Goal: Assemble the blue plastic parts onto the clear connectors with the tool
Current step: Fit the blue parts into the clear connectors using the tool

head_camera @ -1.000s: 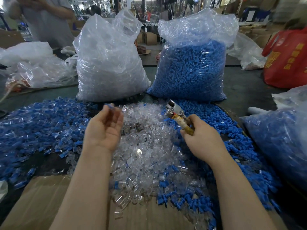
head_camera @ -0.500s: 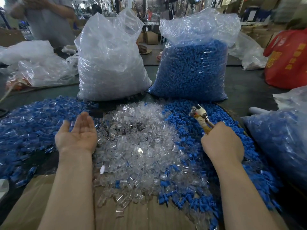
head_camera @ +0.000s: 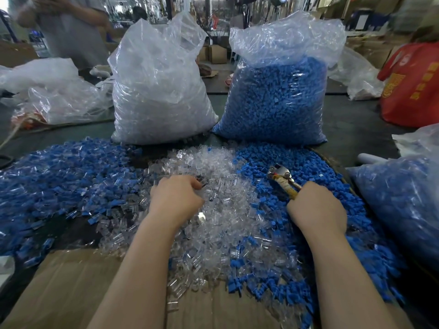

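Clear connectors [head_camera: 213,210] are lying heaped mid-table, and the left hand [head_camera: 177,200] is curling down into that heap, apparently picking one out (whether it is already pinching a piece, I cannot tell). The right hand [head_camera: 317,210] is gripping the pliers-like tool [head_camera: 281,178] over the loose blue plastic parts [head_camera: 308,167] just beside. Next, by my judgement, a blue part needs fetching and pressing on.

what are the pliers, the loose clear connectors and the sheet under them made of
Pliers: shiny grey head, likely steel; yellowish handles look taped or plastic-coated and worn.
Clear connectors: transparent glossy moulded plastic, glinting in the light.
Sheet: matte brown, apparently cardboard.
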A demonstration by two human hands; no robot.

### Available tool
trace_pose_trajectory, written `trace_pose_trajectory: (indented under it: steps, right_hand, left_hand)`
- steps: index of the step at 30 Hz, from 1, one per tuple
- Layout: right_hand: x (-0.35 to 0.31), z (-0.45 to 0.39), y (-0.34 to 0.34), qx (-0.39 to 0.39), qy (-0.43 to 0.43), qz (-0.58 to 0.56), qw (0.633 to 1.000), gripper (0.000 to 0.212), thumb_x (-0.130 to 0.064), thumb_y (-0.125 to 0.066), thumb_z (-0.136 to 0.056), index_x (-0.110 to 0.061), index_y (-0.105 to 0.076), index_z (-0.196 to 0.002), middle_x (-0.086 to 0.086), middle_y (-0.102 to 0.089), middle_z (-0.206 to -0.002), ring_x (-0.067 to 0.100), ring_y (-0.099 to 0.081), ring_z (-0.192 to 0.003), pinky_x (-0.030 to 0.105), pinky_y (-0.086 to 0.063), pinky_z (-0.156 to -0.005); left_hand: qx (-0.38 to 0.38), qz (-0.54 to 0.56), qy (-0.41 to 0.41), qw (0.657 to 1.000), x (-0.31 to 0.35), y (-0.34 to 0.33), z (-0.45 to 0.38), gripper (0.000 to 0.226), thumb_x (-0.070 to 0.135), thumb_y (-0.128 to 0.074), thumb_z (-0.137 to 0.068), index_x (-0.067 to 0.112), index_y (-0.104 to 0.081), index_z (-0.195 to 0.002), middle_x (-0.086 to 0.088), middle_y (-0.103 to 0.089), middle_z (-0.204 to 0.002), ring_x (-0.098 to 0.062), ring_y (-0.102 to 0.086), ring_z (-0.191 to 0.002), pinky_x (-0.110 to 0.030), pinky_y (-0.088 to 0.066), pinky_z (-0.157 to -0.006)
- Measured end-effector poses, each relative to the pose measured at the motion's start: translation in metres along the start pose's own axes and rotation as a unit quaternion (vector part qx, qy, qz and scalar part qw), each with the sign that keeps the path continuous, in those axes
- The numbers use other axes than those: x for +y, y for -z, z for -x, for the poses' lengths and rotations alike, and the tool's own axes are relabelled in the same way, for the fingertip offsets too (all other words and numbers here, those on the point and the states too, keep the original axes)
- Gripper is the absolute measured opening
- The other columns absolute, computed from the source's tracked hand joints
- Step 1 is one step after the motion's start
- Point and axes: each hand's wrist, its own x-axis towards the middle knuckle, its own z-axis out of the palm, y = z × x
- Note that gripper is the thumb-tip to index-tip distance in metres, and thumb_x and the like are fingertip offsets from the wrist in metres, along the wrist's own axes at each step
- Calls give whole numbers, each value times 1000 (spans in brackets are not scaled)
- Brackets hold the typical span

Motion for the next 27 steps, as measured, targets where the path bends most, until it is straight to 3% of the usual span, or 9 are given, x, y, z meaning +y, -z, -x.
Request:
trace_pose_trajectory:
  steps: [4, 9, 13, 18, 21, 23, 25, 27]
  right_hand:
    - [0, 0, -1, 16, 9, 5, 1000, 17, -23, -62, -87, -17, -47, -84, 1, -47, -73, 17, -41, -56, 29, -29, -49]
    - [2, -1, -2, 15, 13, 13, 1000, 27, -22, -63, -87, -17, -43, -70, 2, -50, -66, 18, -45, -54, 28, -30, -47]
    - [1, -2, -2, 7, 17, 3, 1000, 25, -23, -64, -87, -16, -45, -70, 3, -52, -67, 18, -47, -54, 27, -29, -44]
    - [1, -3, -2, 15, 29, 1, 999, 19, -27, -60, -89, -18, -45, -81, 3, -50, -78, 18, -44, -58, 29, -30, -48]
    - [1, -4, -2, 44, 32, -29, 998, 17, -26, -58, -90, -17, -45, -84, 2, -49, -70, 18, -44, -56, 29, -27, -46]
    - [1, -5, -2, 56, 40, -79, 995, 13, -26, -58, -90, -17, -47, -90, 3, -51, -71, 19, -45, -58, 29, -28, -47]
    - [-1, -7, -3, 52, 53, -134, 988, 13, -27, -58, -89, -18, -49, -90, 2, -52, -72, 19, -47, -61, 30, -30, -49]
    - [-4, -9, -3, 41, 67, -178, 981, 13, -29, -59, -90, -17, -54, -89, 3, -55, -74, 22, -50, -65, 32, -36, -56]
  left_hand:
    - [20, 11, 8, 1000, 0, 4, 3, 25, 30, -74, -86, 32, -69, -111, 9, -66, -95, -13, -65, -88, -36, -56, -85]
    - [29, -13, 0, 1000, 1, 3, 4, 25, 27, -71, -87, 31, -68, -111, 6, -68, -101, -14, -64, -89, -32, -56, -75]
    - [45, -18, -20, 999, 2, -2, 2, 28, 10, -62, -85, 28, -66, -106, 11, -57, -88, -11, -57, -81, -24, -44, -61]
    - [56, -9, -22, 998, -1, -6, -1, 14, 14, -64, -89, 27, -62, -92, 16, -50, -77, -2, -49, -69, -20, -35, -52]
    - [53, 7, -28, 998, -3, -8, -3, 13, 16, -65, -90, 27, -59, -84, 13, -59, -84, 0, -50, -70, -20, -35, -52]
    - [42, 21, -34, 998, -3, -9, -3, 11, 20, -67, -91, 27, -60, -95, 10, -63, -96, -3, -54, -74, -21, -40, -59]
    - [33, 31, -39, 998, -2, -9, -3, 25, 22, -70, -90, 27, -62, -113, 7, -65, -106, -8, -58, -82, -25, -46, -70]
    - [33, 40, -36, 998, -3, -9, -3, 27, 24, -73, -88, 28, -66, -114, 6, -67, -108, -9, -60, -82, -27, -50, -73]
